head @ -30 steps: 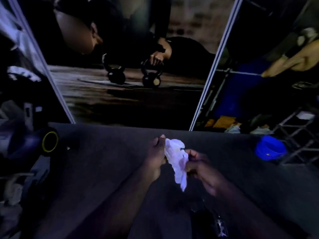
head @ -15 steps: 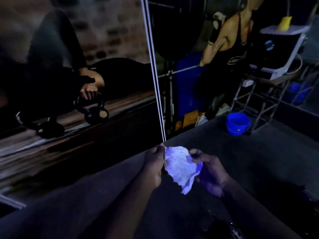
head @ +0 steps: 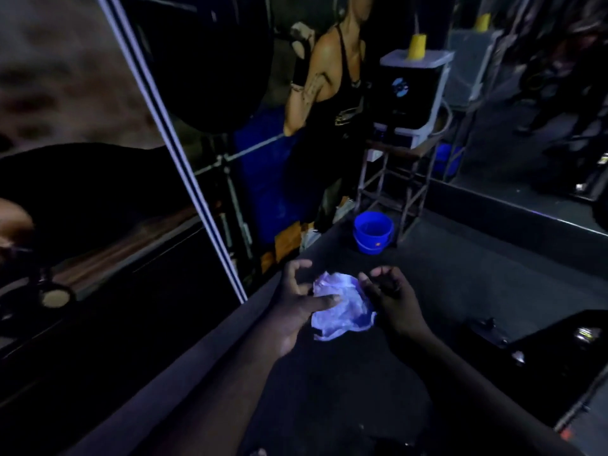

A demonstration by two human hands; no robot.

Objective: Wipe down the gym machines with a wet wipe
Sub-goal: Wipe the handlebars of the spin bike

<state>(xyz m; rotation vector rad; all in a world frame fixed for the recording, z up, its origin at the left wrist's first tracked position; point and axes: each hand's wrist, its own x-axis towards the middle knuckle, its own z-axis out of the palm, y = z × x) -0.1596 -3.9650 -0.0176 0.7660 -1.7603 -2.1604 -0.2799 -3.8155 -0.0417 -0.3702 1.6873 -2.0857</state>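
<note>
From the head camera, the wipe (head: 339, 306) is held up in front of the person's body, near the centre of the frame, crumpled and only partly spread, above the dark floor (head: 460, 274). The left hand (head: 294, 302) grasps its left edge, one finger lying across the pale sheet and the others curled behind. The right hand (head: 393, 297) has its fingers curled in against the right edge and looks to be pinching it there (the light is poor, so the exact hold is hard to read). Farther off sits a blue bucket (head: 373, 232) on the floor just beside a metal stand (head: 393, 182), which carries a black box (head: 411, 93) with a yellow cone (head: 416, 46) on top. A wall poster (head: 329, 93) of a figure at a barbell fills the far left. To the near right lies some dark equipment (head: 559, 340), too dim to identify. The wipe is not yet on any machine. The likely trouble is a loose pinch on a damp, bunched sheet: if one hand lets go while unfolding it, the wipe could drop and pick up floor grit. Left wadded, it would also clean only a narrow strip per pass.
</note>
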